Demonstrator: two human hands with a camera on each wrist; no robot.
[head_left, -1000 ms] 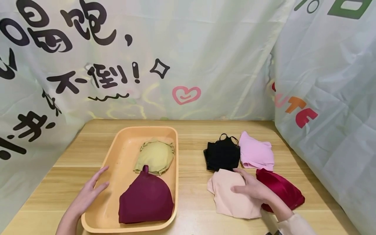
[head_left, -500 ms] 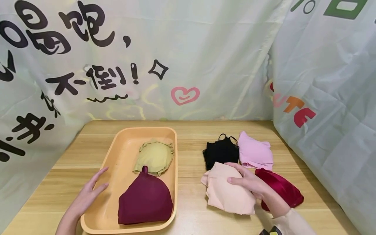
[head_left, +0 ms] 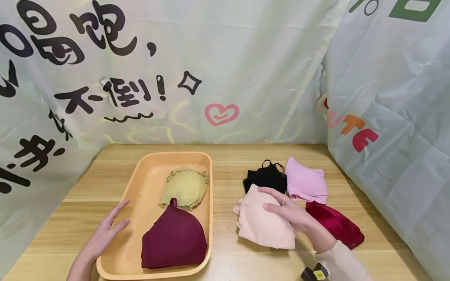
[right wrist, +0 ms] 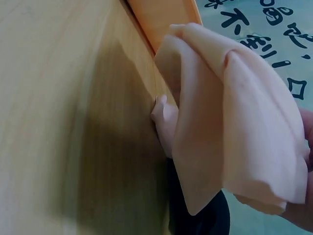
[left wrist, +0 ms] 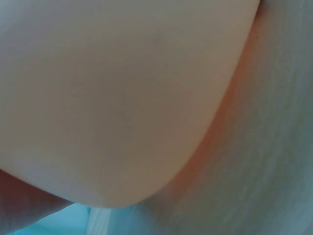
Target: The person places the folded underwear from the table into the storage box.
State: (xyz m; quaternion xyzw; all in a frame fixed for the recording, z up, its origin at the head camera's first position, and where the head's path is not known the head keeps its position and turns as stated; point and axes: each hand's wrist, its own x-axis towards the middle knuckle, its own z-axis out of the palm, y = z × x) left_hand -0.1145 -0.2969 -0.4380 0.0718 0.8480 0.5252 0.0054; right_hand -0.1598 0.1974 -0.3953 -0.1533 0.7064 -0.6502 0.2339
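Observation:
My right hand [head_left: 293, 214] grips a folded pale pink bra [head_left: 261, 222], thumb on top and fingers over its far side. In the right wrist view the bra [right wrist: 244, 122] hangs in folds above the table, its shadow on the wood. My left hand [head_left: 105, 232] is at the left rim of an orange tray [head_left: 126, 207], fingers spread and holding nothing. The tray's outer wall [left wrist: 122, 107] fills most of the left wrist view. Inside the tray, a yellow-green folded bra [head_left: 186, 187] lies behind a plum-coloured folded bra [head_left: 175, 240].
Right of the tray, a black strappy folded garment [head_left: 268, 177] lies beside a lilac one [head_left: 306, 179]. A shiny dark red garment [head_left: 335, 224] is partly behind my right forearm. Printed cloth curtains [head_left: 267, 78] enclose the wooden table [head_left: 225, 175] at back and sides.
My right hand has lifted the pale pink bra off the table and moved it left, toward the tray, in front of the black garment. My left hand keeps its place.

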